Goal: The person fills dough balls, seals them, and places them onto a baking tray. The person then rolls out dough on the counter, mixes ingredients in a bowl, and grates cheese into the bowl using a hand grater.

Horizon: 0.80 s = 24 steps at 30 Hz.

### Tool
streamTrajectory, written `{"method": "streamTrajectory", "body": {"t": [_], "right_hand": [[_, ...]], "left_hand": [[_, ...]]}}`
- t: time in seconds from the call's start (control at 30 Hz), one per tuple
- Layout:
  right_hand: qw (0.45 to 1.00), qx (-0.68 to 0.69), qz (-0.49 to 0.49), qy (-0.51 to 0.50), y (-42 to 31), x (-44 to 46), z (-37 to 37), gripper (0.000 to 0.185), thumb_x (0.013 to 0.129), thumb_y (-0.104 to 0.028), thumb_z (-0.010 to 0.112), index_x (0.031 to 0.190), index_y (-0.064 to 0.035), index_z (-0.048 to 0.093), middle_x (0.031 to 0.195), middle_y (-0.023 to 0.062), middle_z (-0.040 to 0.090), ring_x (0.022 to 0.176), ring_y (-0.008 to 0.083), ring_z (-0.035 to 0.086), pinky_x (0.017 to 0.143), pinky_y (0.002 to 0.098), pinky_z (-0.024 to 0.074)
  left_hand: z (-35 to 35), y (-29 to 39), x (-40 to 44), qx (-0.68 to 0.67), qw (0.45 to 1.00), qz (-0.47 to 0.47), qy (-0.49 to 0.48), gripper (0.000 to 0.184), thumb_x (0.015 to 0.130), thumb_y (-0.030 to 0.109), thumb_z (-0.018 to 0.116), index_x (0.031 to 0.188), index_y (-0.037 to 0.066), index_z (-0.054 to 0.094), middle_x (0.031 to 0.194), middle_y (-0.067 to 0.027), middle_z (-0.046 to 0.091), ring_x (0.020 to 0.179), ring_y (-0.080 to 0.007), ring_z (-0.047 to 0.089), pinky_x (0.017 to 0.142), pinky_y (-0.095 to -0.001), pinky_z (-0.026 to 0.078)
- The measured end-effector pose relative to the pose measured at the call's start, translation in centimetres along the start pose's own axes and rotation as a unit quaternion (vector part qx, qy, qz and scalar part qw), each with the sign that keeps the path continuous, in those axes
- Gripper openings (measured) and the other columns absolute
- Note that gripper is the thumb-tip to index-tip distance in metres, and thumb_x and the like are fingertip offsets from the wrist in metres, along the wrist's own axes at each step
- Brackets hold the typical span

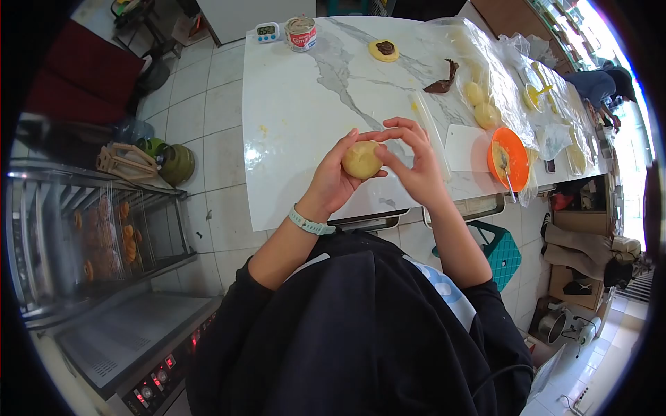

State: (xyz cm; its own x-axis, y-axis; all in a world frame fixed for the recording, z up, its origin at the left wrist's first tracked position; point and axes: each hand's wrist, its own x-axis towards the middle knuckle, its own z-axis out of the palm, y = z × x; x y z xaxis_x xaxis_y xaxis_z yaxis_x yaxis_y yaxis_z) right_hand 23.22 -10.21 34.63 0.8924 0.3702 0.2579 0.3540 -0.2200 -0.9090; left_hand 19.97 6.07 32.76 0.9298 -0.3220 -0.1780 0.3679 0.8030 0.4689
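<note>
A smooth, round, pale yellow dough ball (362, 160) rests in my left hand (331, 182), above the near edge of the marble-patterned table (291, 139). The fingers of my left hand curl under and around the ball. My right hand (416, 163) is beside it, its thumb and fingertips touching the ball's right and upper side. Farther back on the table lies a flat dough round (383, 50) with dark brown filling on top. To its right is a dark, smeared piping bag (442, 78).
An orange bowl (508, 159) with a spoon stands right of a white scraper sheet (466, 148). More dough balls (487, 116) lie under plastic at the right. A can (301, 35) and timer (267, 32) stand back left. A rack (104, 243) is at the left; another person (596, 84) is far right.
</note>
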Motion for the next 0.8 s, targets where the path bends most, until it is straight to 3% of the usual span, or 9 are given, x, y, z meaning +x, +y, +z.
{"method": "streamTrajectory", "body": {"t": [0.07,0.2,0.3,0.4,0.47,0.6,0.7,0.77,0.8], "right_hand": [[0.953,-0.273,-0.128,0.019,-1.3,-0.3,0.1,0.016,0.077,-0.018,0.067,0.092,-0.0112,0.066,0.118,0.0029,0.052,0.115,0.0285,0.039,0.095,0.0427,0.0282],[0.933,-0.322,-0.16,0.009,-0.3,-0.3,0.1,0.012,0.079,-0.016,0.066,0.09,-0.0107,0.065,0.118,0.0032,0.052,0.115,0.0279,0.039,0.095,0.042,0.0268],[0.979,-0.165,-0.11,0.043,-0.4,-0.4,0.4,0.01,0.079,-0.012,0.064,0.088,-0.0096,0.065,0.118,0.0031,0.052,0.114,0.0279,0.039,0.094,0.0423,0.0255],[0.974,-0.186,-0.102,0.075,-1.0,-0.7,0.2,0.009,0.079,-0.012,0.063,0.088,-0.009,0.063,0.116,0.0039,0.052,0.113,0.029,0.039,0.093,0.0429,0.0258],[0.93,-0.319,-0.175,0.045,-1.4,-0.9,0.0,0.011,0.08,-0.013,0.063,0.09,-0.0099,0.061,0.117,0.0046,0.05,0.112,0.0297,0.039,0.093,0.0422,0.0275],[0.925,-0.339,-0.167,0.031,-0.6,-0.8,0.2,0.014,0.08,-0.014,0.064,0.093,-0.01,0.06,0.118,0.0063,0.048,0.112,0.0316,0.039,0.093,0.0428,0.029],[0.971,-0.207,-0.11,0.056,0.0,-0.4,0.3,0.018,0.08,-0.015,0.065,0.096,-0.0091,0.058,0.119,0.0073,0.046,0.111,0.0304,0.04,0.094,0.0432,0.0308],[0.982,0.151,0.108,0.036,-0.1,0.0,0.2,0.023,0.081,-0.016,0.065,0.101,-0.0094,0.057,0.117,0.0087,0.047,0.11,0.0283,0.042,0.094,0.0427,0.0331],[0.982,0.15,0.108,0.036,0.2,0.2,0.1,0.023,0.081,-0.016,0.065,0.101,-0.0094,0.057,0.117,0.0087,0.047,0.11,0.0283,0.042,0.094,0.0427,0.0331]], "left_hand": [[-0.3,-0.5,0.3,0.005,1.0,0.021,0.006,0.033,0.091,0.019,0.054,0.117,-0.001,0.051,0.109,-0.0103,0.057,0.095,-0.0196,0.061,0.078,-0.0357,0.054],[0.0,-1.3,0.2,0.158,0.985,0.075,0.009,0.033,0.091,0.019,0.053,0.117,-0.001,0.051,0.108,-0.0104,0.058,0.095,-0.0181,0.06,0.081,-0.035,0.053],[0.6,-1.1,0.1,0.116,0.988,0.104,0.017,0.032,0.09,0.016,0.055,0.116,-0.001,0.052,0.106,-0.0107,0.058,0.095,-0.0174,0.06,0.082,-0.0339,0.053],[0.6,-1.1,0.0,0.071,0.993,0.094,0.012,0.03,0.087,0.011,0.057,0.116,0.0,0.053,0.106,-0.0111,0.058,0.095,-0.0169,0.06,0.082,-0.032,0.053],[0.0,-1.5,0.3,0.09,0.991,0.097,0.005,0.03,0.087,0.011,0.057,0.115,0.0,0.054,0.105,-0.0112,0.059,0.095,-0.0164,0.06,0.083,-0.0319,0.053],[0.1,-1.9,0.3,0.137,0.983,0.119,0.029,0.03,0.087,0.011,0.056,0.115,0.0,0.054,0.105,-0.0113,0.059,0.095,-0.0166,0.06,0.083,-0.0318,0.052],[0.0,-1.5,-0.1,0.144,0.981,0.133,0.013,0.03,0.086,0.009,0.056,0.114,-0.001,0.055,0.104,-0.0116,0.06,0.094,-0.0182,0.061,0.081,-0.0322,0.052],[-0.6,-1.6,0.0,0.187,0.974,0.128,-0.017,0.034,0.089,0.012,0.048,0.119,-0.003,0.05,0.11,-0.0153,0.058,0.1,-0.0238,0.059,0.088,-0.0368,0.05],[-0.5,-1.6,0.0,0.187,0.974,0.128,-0.018,0.034,0.089,0.012,0.048,0.119,-0.003,0.05,0.11,-0.0153,0.058,0.1,-0.0238,0.059,0.088,-0.0368,0.05]]}}
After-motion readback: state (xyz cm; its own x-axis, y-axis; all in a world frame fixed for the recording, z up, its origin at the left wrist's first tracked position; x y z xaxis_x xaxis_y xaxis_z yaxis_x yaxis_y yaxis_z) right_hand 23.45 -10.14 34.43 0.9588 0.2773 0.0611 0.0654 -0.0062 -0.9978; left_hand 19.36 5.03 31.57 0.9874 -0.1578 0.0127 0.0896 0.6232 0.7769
